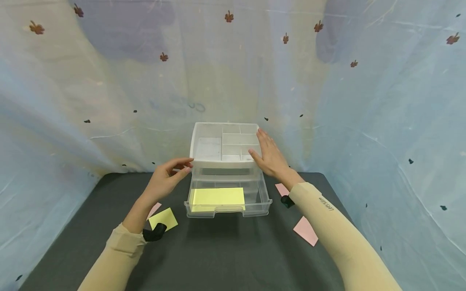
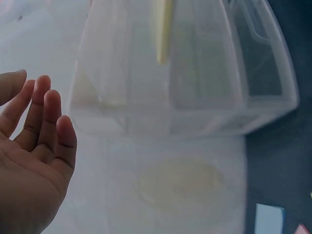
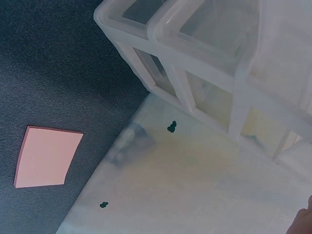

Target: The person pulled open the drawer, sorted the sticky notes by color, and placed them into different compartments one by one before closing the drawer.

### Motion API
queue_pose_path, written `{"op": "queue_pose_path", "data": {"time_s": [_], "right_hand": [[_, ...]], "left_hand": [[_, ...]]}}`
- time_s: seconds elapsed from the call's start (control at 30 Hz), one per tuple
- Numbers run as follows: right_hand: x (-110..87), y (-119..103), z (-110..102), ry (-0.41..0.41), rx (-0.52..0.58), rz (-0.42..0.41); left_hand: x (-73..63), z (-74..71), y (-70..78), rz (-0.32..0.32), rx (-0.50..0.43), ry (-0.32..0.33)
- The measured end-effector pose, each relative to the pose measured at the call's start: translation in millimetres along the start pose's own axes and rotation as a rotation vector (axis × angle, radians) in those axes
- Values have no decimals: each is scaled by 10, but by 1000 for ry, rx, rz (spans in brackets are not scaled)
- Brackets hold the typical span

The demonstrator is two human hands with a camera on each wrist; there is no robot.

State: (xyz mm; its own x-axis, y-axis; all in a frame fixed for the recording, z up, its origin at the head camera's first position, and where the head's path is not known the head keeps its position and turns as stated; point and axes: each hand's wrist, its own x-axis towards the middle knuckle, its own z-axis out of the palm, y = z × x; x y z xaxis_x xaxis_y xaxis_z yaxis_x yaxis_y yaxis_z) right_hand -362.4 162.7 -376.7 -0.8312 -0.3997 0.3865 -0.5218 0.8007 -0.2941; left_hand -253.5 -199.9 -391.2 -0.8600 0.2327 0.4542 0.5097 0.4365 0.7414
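Note:
A white plastic desk organizer [image 1: 222, 164] stands at the back of the table, its top divided into several compartments. Below, a clear drawer [image 1: 259, 210] is pulled out toward me, with yellow sticky notes [image 1: 218, 198] lying inside. My left hand [image 1: 162, 182] is by the organizer's front left corner, fingers loosely bent; the left wrist view shows nothing in its grasp. With fingers extended, my right hand [image 1: 271, 157] lies along the right edge of the top. Whether it presses there cannot be made out. Only a sliver of that hand [image 3: 301, 222] shows in the right wrist view.
Left of the drawer lie a yellow sticky note pad [image 1: 164, 218] and a partly hidden pink one [image 1: 154, 209]. On the right are two pink pads, the nearer pad [image 1: 306, 231] and the farther pad [image 1: 281, 189]. A light blue pad [image 2: 268, 219] appears in the left wrist view.

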Motion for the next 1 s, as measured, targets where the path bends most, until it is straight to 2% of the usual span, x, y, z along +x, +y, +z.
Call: {"op": "queue_pose_path", "data": {"time_s": [0.2, 0.4, 0.57, 0.7, 0.87, 1.0], "right_hand": [[-1, -4, -5, 2, 6, -2], [-5, -2, -4, 8, 4, -8], [-4, -2, -6, 7, 3, -3], [-1, -7, -2, 0, 1, 5], [0, -7, -4, -1, 3, 7], [-1, 0, -4, 6, 1, 1]], "left_hand": [[-143, -100, -215, -109, -47, -3], [-311, -141, -502, -195, 40, -38], [-458, -172, -803, -226, 98, -76], [-550, -203, -974, -254, 154, -108], [-613, -226, -1096, -258, 264, -147], [-661, -242, -1148, -264, 314, -212]]}}
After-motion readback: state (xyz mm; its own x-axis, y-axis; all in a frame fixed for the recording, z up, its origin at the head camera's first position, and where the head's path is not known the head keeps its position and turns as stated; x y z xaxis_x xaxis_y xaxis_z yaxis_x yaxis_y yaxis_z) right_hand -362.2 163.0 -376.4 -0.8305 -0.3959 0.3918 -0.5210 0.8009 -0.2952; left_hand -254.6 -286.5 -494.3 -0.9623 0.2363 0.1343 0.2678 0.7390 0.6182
